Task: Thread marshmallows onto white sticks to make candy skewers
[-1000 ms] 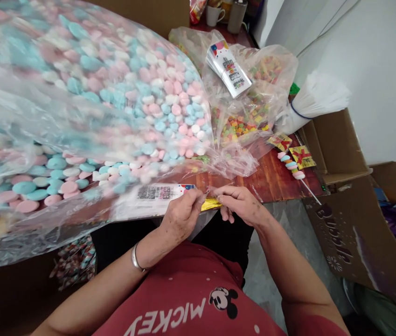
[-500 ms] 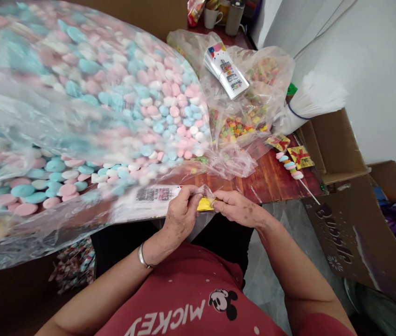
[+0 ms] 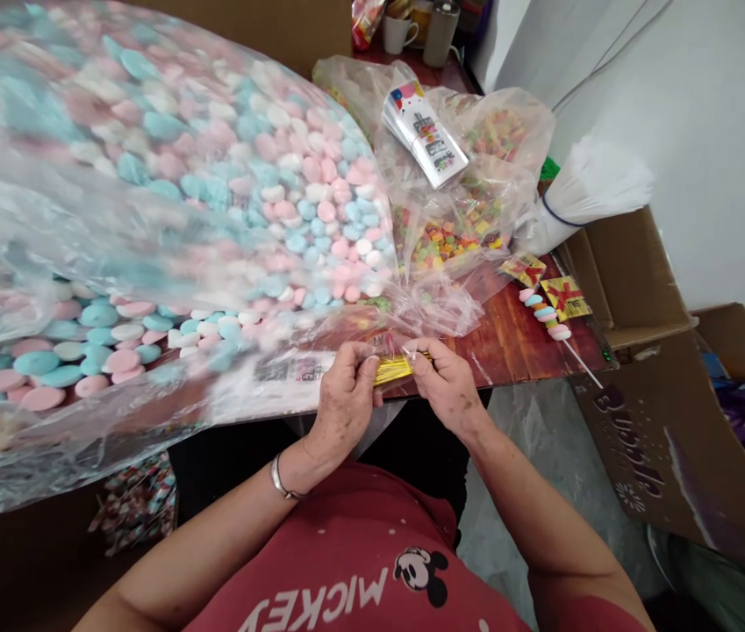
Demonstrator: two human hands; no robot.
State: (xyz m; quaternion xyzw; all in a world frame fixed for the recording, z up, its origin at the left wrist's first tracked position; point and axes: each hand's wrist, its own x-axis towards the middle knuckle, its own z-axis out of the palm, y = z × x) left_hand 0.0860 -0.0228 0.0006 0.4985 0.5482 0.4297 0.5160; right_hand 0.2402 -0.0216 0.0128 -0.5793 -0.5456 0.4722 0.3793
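Between my hands, at the table's front edge, is a small clear packet of gold twist ties (image 3: 393, 370). My left hand (image 3: 347, 395) is closed around its left end, thumb on top. At the other end, my right hand (image 3: 447, 386) pinches the clear wrapper, and its fingertips are partly hidden. To the left of my hands lie flat printed bags (image 3: 280, 377) in clear plastic. On the right, a candy skewer (image 3: 545, 313) of colourful sweets on a white stick rests beside yellow packets (image 3: 566, 297) with a red mark.
A huge clear bag of pink, blue and white candies (image 3: 319, 211) covers the table's left. Behind my hands is a bag of gummy candies (image 3: 451, 233) with a stack of printed pouches (image 3: 426, 136) on top. White sticks (image 3: 599, 180) and cardboard boxes (image 3: 635, 439) stand at right.
The packet has turned in my hands, and the gold ties now show as separate strands. My right hand has risen slightly and shifted its pinch on the wrapper.
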